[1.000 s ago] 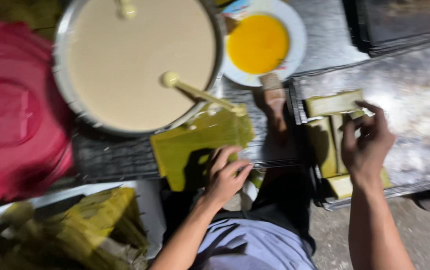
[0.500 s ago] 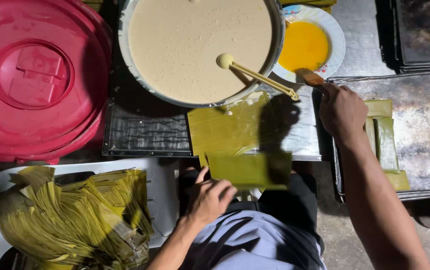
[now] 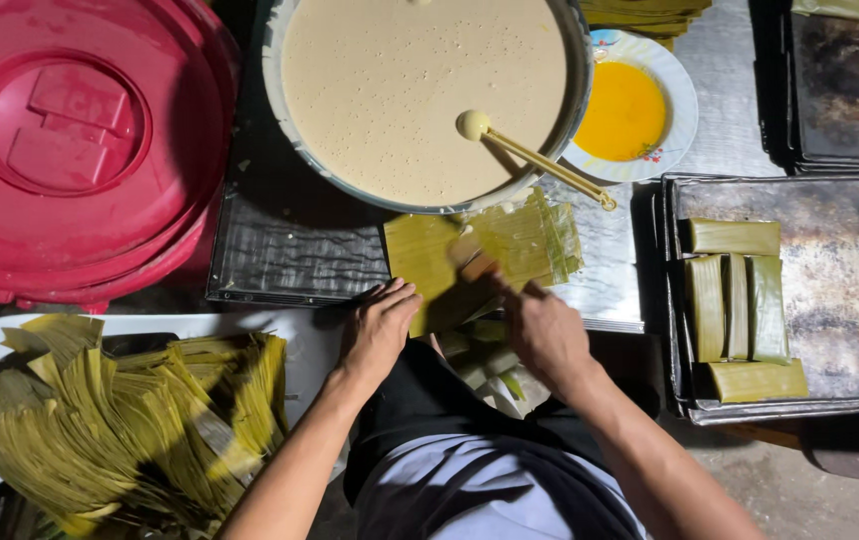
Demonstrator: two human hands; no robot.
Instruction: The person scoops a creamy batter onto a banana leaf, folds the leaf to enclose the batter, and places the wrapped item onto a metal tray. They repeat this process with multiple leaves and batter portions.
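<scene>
one flat banana leaf piece (image 3: 485,258) lies on the metal tray (image 3: 290,255) right in front of me, just below the big bowl. my right hand (image 3: 545,330) is closed around a small brush (image 3: 474,262), whose bristles touch the leaf. my left hand (image 3: 380,325) lies open, fingers spread, pinning the leaf's near left corner.

the round metal bowl (image 3: 575,60) is filled almost to its rim with pale beige batter (image 3: 400,90), and one ladle (image 3: 535,158) with a long yellow handle leans in it, the handle hanging over the rim above the leaf. just right of the bowl sits one small white dish (image 3: 685,110) holding an orange-yellow liquid (image 3: 625,112).

further right, a dark baking tray (image 3: 850,260) holds five folded leaf parcels (image 3: 740,310): one across the top, three upright side by side, one across the bottom. at my lower left a white tub (image 3: 310,340) holds a heap of cut banana leaves (image 3: 120,420), too many to count. one large red lid (image 3: 80,150) lies at upper left.
</scene>
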